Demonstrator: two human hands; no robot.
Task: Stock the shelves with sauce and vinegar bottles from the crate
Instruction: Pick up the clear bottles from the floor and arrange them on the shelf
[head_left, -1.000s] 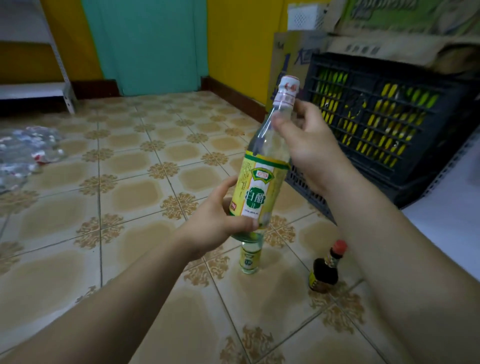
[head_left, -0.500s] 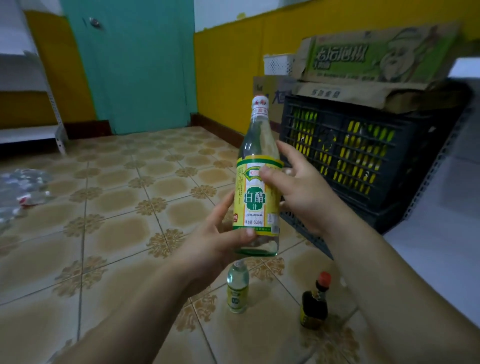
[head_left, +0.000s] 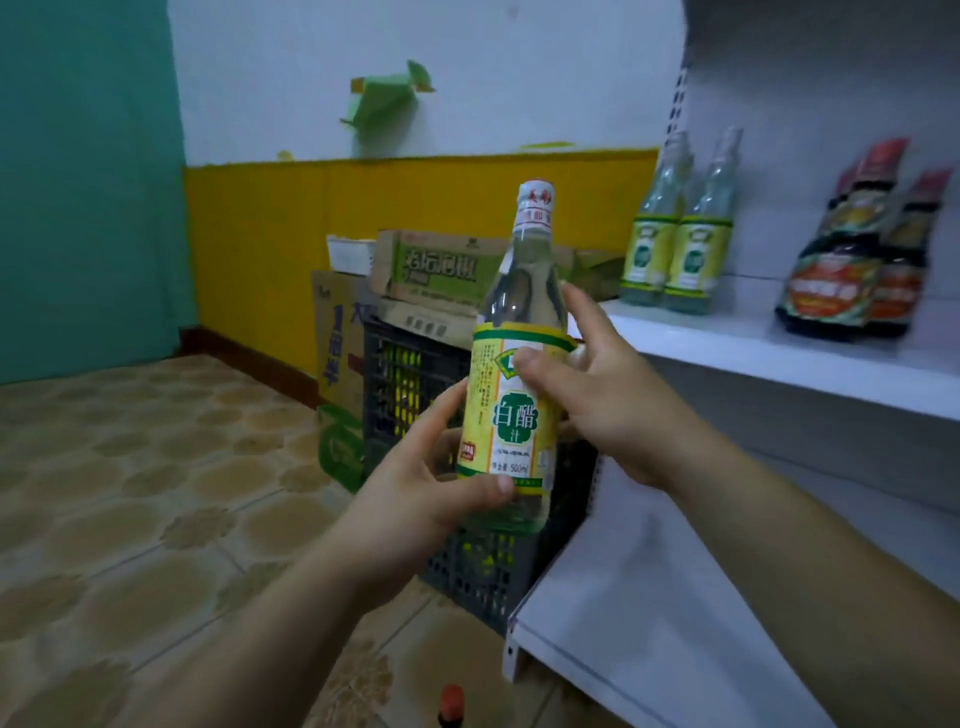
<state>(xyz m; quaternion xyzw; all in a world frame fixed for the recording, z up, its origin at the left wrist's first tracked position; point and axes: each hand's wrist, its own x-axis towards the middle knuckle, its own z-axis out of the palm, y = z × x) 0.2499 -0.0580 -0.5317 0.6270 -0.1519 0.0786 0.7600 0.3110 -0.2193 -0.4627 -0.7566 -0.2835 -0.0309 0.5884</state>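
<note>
Head view shows a white vinegar bottle (head_left: 511, 405) held in mid-air by both hands, cap up, its long axis close to vertical. The left hand (head_left: 415, 499) grips the low end, fingers (head_left: 488, 486) curled round the bottom of the label. The right hand (head_left: 597, 384) holds it at the shoulder, with the thumb on the label's front and the other fingers (head_left: 582, 312) wrapped round behind the glass.

To the right of the bottle runs a white shelf (head_left: 779, 358), its front edge about level with the top of the label, so the bottle's base hangs below the board. The right hand is the nearer one to it. Placing, as I judge it, turns on lifting the base over that edge while moving right.

Up and right of the bottle, two matching vinegar bottles (head_left: 675, 249) stand at the shelf's left end. Farther right stand dark sauce bottles (head_left: 852, 260), blurred. Bare board shows in front of and between the two groups. The standing pair is what the bottle could knock.

Behind and below the bottle sits the dark plastic crate (head_left: 395, 379), with cardboard boxes (head_left: 436, 270) piled on top. Below and right lies a lower shelf (head_left: 649, 623). Straight down, on the tiled floor (head_left: 156, 467), a red-capped bottle (head_left: 451, 701) shows at the frame's edge.
</note>
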